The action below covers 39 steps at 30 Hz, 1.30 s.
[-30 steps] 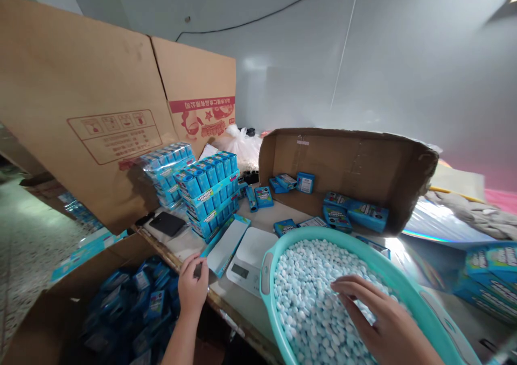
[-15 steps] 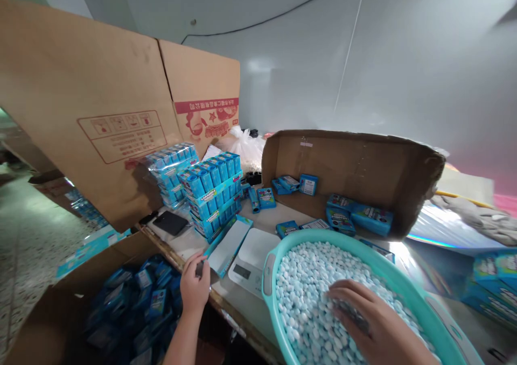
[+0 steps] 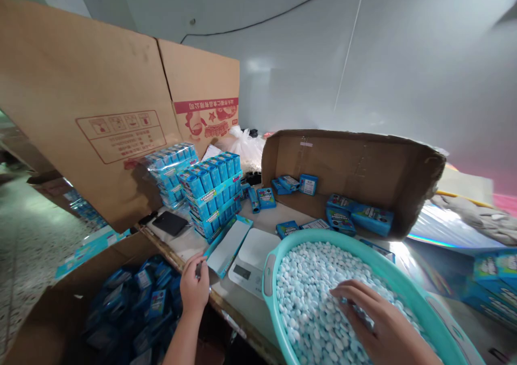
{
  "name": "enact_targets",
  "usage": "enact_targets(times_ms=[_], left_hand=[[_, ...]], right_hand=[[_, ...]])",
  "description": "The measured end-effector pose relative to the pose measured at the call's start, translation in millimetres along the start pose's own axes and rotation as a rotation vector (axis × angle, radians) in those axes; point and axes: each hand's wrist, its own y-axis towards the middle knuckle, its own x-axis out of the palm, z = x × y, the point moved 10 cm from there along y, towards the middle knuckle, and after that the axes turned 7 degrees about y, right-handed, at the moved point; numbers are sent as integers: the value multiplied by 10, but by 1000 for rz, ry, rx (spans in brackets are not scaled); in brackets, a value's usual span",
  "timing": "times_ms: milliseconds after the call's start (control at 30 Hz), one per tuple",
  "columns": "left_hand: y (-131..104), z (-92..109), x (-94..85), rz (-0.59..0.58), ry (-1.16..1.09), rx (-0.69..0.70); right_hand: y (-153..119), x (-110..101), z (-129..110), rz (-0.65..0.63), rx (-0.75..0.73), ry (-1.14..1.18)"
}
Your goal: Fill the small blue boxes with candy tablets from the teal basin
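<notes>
My right hand [image 3: 374, 319] is in the teal oval basin [image 3: 268, 287], its fingers curled down onto small white and pale-blue candies [image 3: 307, 279]. Candies show between thumb and fingers; how many the hand grips is hidden. My left hand [image 3: 194, 283] is curled at the table edge, near the corner of a blue cardboard tray [image 3: 230, 246] with a pale inside. Thumb and fingers form a loop around a dark spot that I cannot make out. Between tray and basin lies a white digital scale [image 3: 252, 262].
Stacked packs of blue candy boxes [image 3: 212, 192] stand behind the tray, with a dark phone [image 3: 169, 223] at left. An open carton [image 3: 347, 166] with loose blue boxes is behind the basin. Below left, another carton [image 3: 44, 322] holds many blue boxes. A tall cardboard panel [image 3: 81, 85] rises at left.
My right hand has shifted slightly within the candies, and its fingers show more sharply. My left hand stays almost in place.
</notes>
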Motion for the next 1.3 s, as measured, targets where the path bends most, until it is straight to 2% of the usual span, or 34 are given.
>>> enact_targets(times_ms=[133,333,500,600,767,900,1300], left_hand=[[-13,-10,0,0,-7,-4],[-20,-28,2,3,-9,-12],[-18,-24,1,3,-1,-8],[-17,-23,6,1,-3,0],[-16,-28,18,-8,-3,6],[-19,-35,19,-8,2,8],[-19,-13,10,-5,1,21]], right_hand=[[-17,-28,-5,32,-38,-22],[-59,-166,-88,199,-158,-48],[-47,-183,-122,199,-162,-47],[-31,-157,-119,161,-135,-50],[-2,25,-86,-13,-58,-67],[9,118,-35,-100,3,-61],[10,136,8,-112,10,23]])
